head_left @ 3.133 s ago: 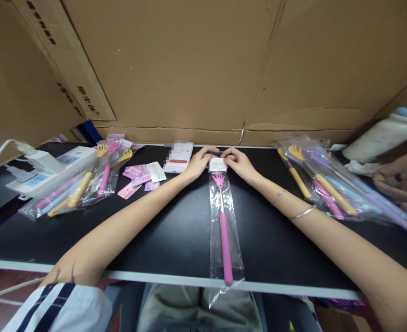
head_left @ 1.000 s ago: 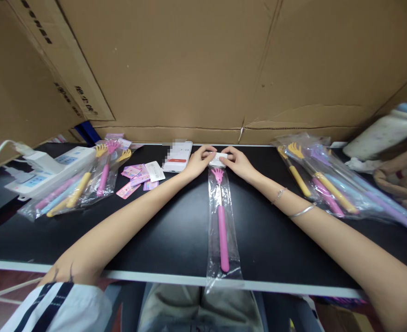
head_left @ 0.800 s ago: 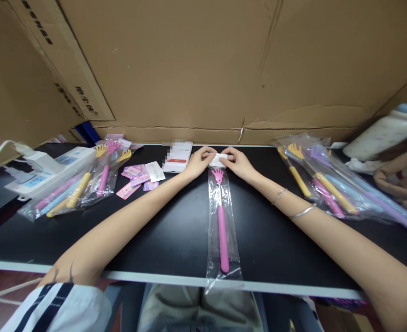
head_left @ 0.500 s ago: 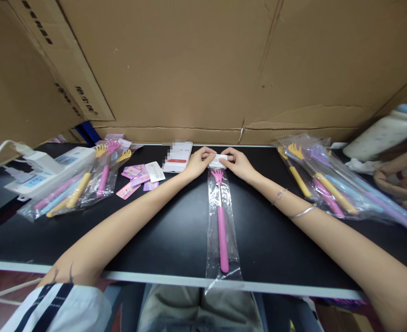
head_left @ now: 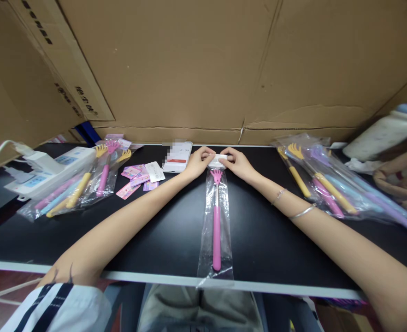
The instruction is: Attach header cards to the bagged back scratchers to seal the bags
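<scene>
A pink back scratcher (head_left: 216,230) lies in a clear plastic bag (head_left: 224,216) along the middle of the black table (head_left: 175,230), its claw end toward the far side. My left hand (head_left: 198,161) and my right hand (head_left: 236,161) meet at the bag's far end. Both pinch the white folded top (head_left: 217,161) of the bag, fingers curled onto it. The bag's near end hangs slightly over the table's front edge.
Bagged scratchers lie in a pile (head_left: 85,182) at the left beside a white power strip (head_left: 47,168), with pink cards (head_left: 134,177) and a phone (head_left: 177,157) nearby. Another pile of bagged scratchers (head_left: 324,180) lies right. A cardboard wall (head_left: 203,69) stands behind.
The bag's near end has swung slightly left and the bag has slid a little away from me. The white top now looks folded narrower under my fingers. Both hands stay at the far end.
</scene>
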Motion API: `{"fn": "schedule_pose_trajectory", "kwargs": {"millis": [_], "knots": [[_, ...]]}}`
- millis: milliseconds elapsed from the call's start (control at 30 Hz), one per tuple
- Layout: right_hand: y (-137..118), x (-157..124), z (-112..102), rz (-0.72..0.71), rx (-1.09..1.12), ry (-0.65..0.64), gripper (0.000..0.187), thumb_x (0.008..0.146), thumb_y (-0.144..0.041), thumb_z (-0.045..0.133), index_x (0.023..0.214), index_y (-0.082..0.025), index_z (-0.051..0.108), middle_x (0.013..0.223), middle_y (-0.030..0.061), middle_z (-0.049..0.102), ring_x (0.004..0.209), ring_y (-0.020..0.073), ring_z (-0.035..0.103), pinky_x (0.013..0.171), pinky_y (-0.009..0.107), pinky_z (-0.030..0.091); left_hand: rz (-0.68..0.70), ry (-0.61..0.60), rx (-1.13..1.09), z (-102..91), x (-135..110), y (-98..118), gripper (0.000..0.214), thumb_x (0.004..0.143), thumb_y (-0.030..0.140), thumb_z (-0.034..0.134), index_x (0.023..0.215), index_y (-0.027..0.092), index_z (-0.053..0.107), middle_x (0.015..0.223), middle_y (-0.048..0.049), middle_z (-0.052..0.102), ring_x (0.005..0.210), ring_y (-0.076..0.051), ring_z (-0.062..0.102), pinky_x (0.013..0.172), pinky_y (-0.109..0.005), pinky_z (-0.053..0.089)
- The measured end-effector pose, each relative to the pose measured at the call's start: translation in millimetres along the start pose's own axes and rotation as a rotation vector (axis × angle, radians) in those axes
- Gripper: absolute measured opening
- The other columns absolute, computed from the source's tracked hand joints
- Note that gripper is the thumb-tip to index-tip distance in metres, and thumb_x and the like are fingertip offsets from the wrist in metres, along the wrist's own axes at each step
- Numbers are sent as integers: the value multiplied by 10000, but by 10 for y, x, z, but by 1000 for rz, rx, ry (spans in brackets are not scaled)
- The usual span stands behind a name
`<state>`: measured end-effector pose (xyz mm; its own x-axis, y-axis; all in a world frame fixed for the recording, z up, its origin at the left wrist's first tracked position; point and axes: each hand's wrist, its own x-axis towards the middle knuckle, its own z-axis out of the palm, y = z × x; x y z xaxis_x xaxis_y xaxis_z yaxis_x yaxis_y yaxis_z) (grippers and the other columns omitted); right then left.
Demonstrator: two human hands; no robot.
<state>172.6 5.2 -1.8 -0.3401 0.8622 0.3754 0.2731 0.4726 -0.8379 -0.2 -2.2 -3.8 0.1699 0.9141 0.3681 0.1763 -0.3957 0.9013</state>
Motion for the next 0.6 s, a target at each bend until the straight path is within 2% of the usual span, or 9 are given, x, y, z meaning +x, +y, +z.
{"fn": "schedule_pose_trajectory", "kwargs": {"millis": [267,600], "knots": [[-33,6,-6,4,40,-8,246,772,-418,568,823,-178,545,627,-22,567,547,114,516,581,261,412,16,8,-11,11,10,-29,89,807,242,542,840,159,538,660,27,592,633,-86,559,648,-211,430],[-39,-3,3,10,32,9,216,768,-393,564,806,-181,547,637,-21,560,540,110,503,575,258,400,25,-24,5,-4,7,-46,118,802,257,544,864,156,539,670,26,603,630,-85,557,652,-212,428]]}}
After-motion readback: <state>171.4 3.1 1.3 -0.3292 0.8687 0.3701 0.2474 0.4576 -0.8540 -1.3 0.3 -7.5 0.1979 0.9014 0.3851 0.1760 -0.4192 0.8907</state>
